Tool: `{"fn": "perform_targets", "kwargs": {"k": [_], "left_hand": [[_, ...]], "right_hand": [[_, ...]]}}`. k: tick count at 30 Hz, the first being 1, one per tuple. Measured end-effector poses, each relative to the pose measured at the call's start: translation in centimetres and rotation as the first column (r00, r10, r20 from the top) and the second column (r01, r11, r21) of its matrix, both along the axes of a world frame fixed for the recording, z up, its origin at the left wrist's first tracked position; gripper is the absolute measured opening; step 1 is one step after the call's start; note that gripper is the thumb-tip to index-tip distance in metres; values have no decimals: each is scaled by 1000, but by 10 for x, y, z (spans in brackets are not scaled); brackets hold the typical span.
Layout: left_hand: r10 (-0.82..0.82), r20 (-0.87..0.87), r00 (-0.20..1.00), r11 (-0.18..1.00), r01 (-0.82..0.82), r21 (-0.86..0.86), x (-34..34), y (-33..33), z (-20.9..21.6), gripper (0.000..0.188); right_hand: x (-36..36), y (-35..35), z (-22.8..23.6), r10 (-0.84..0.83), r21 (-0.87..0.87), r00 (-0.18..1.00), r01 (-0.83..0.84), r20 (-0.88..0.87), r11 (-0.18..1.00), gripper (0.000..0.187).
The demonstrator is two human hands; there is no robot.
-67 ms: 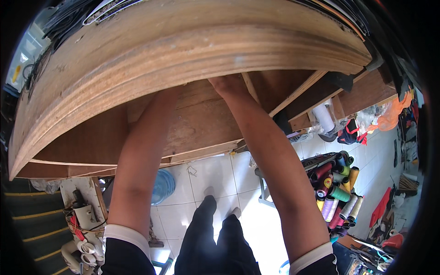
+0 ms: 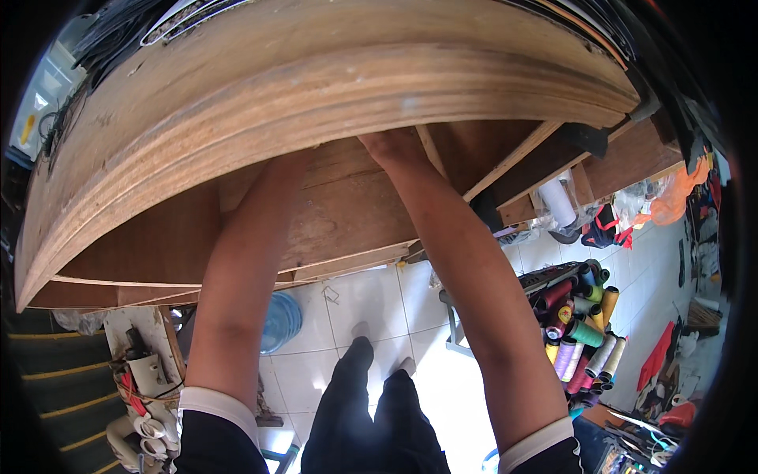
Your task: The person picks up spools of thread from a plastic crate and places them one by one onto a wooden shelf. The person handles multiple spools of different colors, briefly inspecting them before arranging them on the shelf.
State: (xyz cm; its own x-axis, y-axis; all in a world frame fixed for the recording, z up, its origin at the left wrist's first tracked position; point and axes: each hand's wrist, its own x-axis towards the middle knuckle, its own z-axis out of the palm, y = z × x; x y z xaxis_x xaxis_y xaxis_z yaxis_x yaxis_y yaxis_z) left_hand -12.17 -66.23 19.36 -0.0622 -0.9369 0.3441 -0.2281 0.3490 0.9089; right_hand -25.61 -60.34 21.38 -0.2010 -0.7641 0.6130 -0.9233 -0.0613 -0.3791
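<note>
Both my forearms reach forward into a shelf space below a thick wooden tabletop (image 2: 410, 87) with a moulded front edge. My left forearm (image 2: 245, 253) passes under that edge left of the middle, and its hand is hidden there. At the middle, the wrist and the back of my right hand (image 2: 385, 146) show just below the edge, while the fingers are out of sight. Beneath both arms lies a brown plywood shelf board (image 2: 347, 213). Whatever either hand touches or holds cannot be seen.
Several coloured thread cones (image 2: 580, 332) fill a dark crate on the right. A blue water jug (image 2: 280, 320) stands on the tiled floor under the shelf. Wooden dividers (image 2: 513, 162) split the shelf at right. Plastic bags (image 2: 671, 197) hang beyond. Cluttered tools (image 2: 146, 387) sit lower left.
</note>
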Motion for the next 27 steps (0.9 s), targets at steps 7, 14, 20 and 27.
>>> {"fn": "perform_targets", "kwargs": {"k": [7, 14, 20, 27], "left_hand": [[51, -63, 997, 999, -50, 13, -2, 17, 25, 23], [-159, -757, 634, 959, 280, 34, -5, 330, 71, 23], [-465, -266, 844, 716, 535, 447, 1, 481, -3, 14], [-497, 159, 853, 694, 281, 663, 38, 538, -176, 10]], "right_hand": [[16, 36, 40, 31, 9, 988, -33, 152, 999, 15], [46, 288, 20, 150, -220, -200, -400, 968, 889, 27], [-19, 475, -23, -326, -6, -726, -414, 606, 910, 40], [-123, 624, -21, -332, 331, -18, -42, 943, 943, 16]]}}
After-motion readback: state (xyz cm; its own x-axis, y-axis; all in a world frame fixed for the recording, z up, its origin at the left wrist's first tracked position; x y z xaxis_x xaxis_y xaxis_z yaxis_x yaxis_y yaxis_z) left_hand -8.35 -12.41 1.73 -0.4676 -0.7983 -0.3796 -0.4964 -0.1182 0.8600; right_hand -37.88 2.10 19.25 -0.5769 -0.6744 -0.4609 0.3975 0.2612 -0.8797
